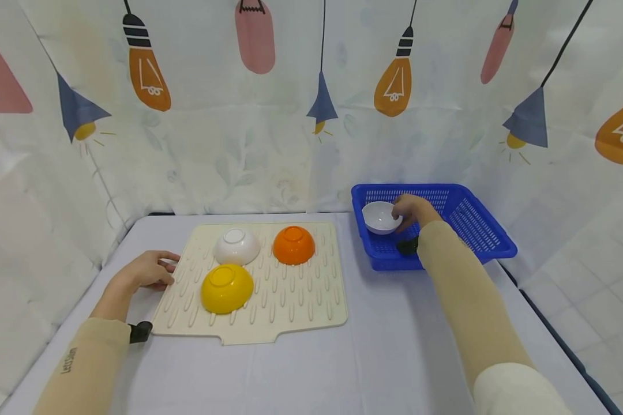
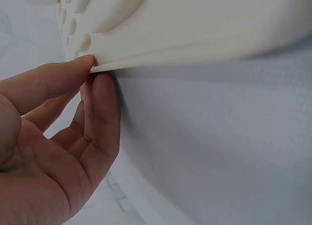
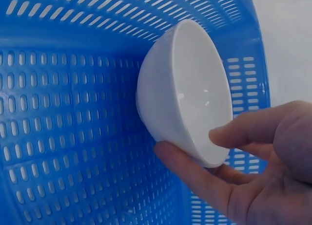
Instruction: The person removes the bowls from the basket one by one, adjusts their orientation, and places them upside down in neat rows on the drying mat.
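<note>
With thumb inside and fingers outside the rim, my right hand (image 3: pixel 263 166) pinches a white bowl (image 3: pixel 161 88) in the blue plastic basket (image 3: pixel 44 132). In the head view that bowl (image 1: pixel 379 218) sits at the basket's left side, right hand (image 1: pixel 414 210) at its right rim. My left hand (image 1: pixel 147 270) pinches the left edge of a cream drying mat (image 1: pixel 301 305); the left wrist view shows the thumb above and fingers below the mat's thin edge (image 2: pixel 112 66). Upside down on the mat are a white bowl (image 1: pixel 236 246), an orange bowl (image 1: pixel 293 245) and a yellow bowl (image 1: pixel 226 288).
A white cloth (image 1: pixel 311 374) covers the table. The basket (image 1: pixel 485 230) stands at the back right, just beyond the mat's right edge. Behind the table hangs a curtain (image 1: pixel 270 144) printed with lamps and bulbs.
</note>
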A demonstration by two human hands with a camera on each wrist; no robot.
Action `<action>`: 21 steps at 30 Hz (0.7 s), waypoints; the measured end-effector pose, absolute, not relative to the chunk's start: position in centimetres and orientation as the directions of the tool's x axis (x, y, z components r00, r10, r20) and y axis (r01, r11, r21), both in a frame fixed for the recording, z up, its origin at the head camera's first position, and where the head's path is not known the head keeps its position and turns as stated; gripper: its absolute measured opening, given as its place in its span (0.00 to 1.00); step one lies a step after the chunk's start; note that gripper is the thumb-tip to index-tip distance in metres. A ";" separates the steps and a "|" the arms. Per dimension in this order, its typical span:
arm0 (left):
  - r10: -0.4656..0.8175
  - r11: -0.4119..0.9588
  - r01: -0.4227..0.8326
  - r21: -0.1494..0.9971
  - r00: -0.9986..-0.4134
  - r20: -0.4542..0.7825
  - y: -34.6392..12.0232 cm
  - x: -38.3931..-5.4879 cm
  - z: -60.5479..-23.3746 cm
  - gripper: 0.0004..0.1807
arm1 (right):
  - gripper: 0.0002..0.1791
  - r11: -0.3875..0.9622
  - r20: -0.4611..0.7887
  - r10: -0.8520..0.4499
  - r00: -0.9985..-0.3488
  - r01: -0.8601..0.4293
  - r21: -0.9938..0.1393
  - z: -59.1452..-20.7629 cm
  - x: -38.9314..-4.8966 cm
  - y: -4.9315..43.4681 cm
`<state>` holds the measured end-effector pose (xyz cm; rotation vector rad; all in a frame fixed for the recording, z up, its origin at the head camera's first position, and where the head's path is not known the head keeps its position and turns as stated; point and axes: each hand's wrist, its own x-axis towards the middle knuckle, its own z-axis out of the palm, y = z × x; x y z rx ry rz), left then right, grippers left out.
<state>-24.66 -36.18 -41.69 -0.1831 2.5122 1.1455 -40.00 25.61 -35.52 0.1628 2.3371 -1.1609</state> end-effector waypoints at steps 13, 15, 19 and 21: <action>0.040 0.670 -0.263 0.694 -0.921 -0.388 -36.4 -24.9 -41.7 0.39 | 0.37 0.614 -0.453 -0.030 -0.891 0.341 -0.712 -35.8 -40.4 25.4; 0.041 0.669 -0.265 0.694 -0.920 -0.390 -36.4 -24.9 -41.7 0.39 | 0.38 0.611 -0.445 -0.020 -0.895 0.341 -0.714 -36.0 -40.6 25.6; 0.037 0.667 -0.271 0.694 -0.919 -0.394 -36.3 -24.8 -41.7 0.38 | 0.38 0.616 -0.426 -0.023 -0.905 0.323 -0.719 -36.0 -40.6 25.7; 0.034 0.666 -0.275 0.693 -0.917 -0.397 -36.3 -24.7 -41.8 0.38 | 0.37 0.617 -0.418 -0.027 -0.908 0.314 -0.722 -35.7 -40.3 25.7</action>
